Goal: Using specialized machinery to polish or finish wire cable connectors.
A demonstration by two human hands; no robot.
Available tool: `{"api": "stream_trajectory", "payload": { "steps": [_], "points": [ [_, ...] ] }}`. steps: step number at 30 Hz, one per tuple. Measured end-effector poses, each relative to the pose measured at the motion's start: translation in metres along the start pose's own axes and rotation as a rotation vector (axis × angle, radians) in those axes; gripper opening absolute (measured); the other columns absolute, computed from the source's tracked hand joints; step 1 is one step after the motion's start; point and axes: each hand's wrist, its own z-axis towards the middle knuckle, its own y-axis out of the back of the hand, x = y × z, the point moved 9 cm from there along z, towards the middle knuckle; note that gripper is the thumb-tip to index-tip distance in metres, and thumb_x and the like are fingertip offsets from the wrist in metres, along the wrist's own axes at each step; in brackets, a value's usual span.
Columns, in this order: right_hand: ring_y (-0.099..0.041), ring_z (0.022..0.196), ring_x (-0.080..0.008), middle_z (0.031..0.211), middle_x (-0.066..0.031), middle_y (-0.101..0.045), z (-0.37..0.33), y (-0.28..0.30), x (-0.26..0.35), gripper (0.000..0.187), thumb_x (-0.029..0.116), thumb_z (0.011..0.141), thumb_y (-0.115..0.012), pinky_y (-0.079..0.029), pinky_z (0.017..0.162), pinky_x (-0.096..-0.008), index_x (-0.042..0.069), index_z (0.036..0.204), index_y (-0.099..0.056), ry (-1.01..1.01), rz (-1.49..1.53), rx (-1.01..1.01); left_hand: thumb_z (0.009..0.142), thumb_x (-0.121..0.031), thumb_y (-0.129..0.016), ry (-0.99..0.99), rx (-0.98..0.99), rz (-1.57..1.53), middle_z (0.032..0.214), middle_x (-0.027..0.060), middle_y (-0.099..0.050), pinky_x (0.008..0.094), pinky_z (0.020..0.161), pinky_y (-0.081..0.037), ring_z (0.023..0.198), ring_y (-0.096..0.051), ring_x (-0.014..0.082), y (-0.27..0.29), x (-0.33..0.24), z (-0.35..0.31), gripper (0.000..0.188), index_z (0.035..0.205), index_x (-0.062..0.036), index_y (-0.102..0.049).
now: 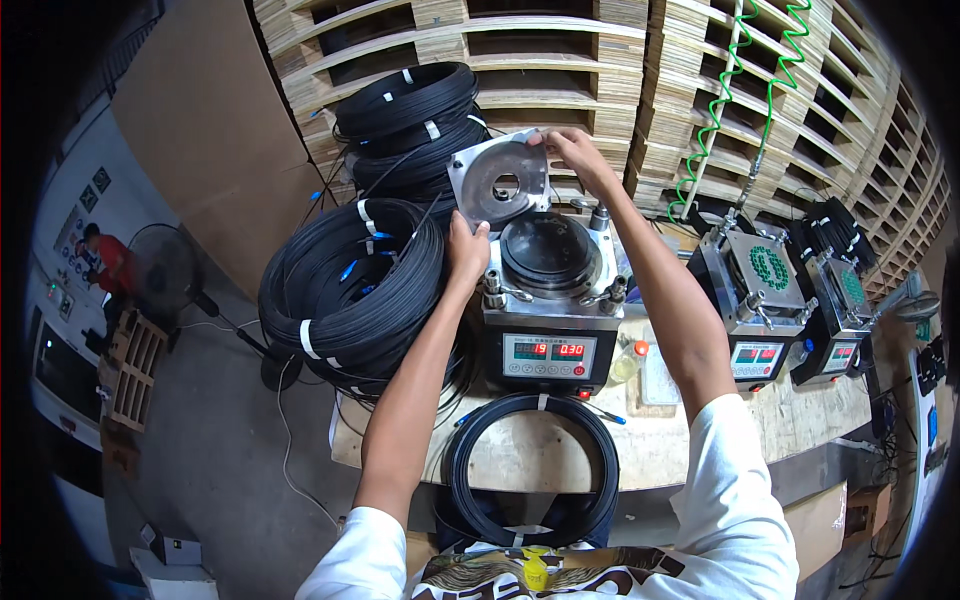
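Note:
Between my two hands is a square metal plate (474, 184) with a round recess and a central hole, tilted up behind a polishing machine (486, 358). My left hand (467, 246) grips its lower edge with the thumb up. At the upper right corner, my right hand (574, 153) pinches it between thumb and fingers. Just below the plate, the machine's round black disc (546, 249) lies uncovered. Clamp posts with levers stand at the machine's corners, such as the front left clamp (494, 291). Its front has a lit display panel (548, 356).
Black cable coils (350, 290) are stacked on the left; another coil (462, 470) lies at the table's front edge. Two similar machines (762, 290) stand right, beside a small bottle with a red cap (640, 349). Green coiled hoses (735, 60) hang before wooden pallets (560, 20). A distant person (112, 262) is far left.

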Motion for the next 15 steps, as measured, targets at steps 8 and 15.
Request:
{"api": "stream_trajectory", "payload": {
  "steps": [8,15],
  "points": [
    [-0.060,0.088,-0.0107,0.098,-0.0010,-0.068,0.002,-0.005,-0.006,0.028,0.024,0.095,-0.053,-0.051,0.076,-0.0289,0.009,0.105,-0.073,0.045,0.115,-0.039,0.086,-0.015,-0.072,-0.001,0.041,0.046,0.108,0.0225,-0.068,0.0438,0.088,-0.049,0.101,-0.065,0.0383,0.005,-0.017,-0.009,0.035,0.113,0.0015,-0.058],
    [-0.060,0.110,-0.0136,0.113,-0.0026,-0.067,0.001,-0.016,-0.012,0.026,0.014,0.100,-0.047,-0.052,0.085,-0.0320,0.011,0.110,-0.070,-0.043,0.043,0.012,0.087,-0.017,-0.071,0.029,0.086,0.111,0.111,0.0231,-0.067,0.0442,0.089,-0.049,0.105,-0.064,0.0400,0.014,-0.014,-0.010,0.036,0.115,0.0008,-0.058]
  ]
}}
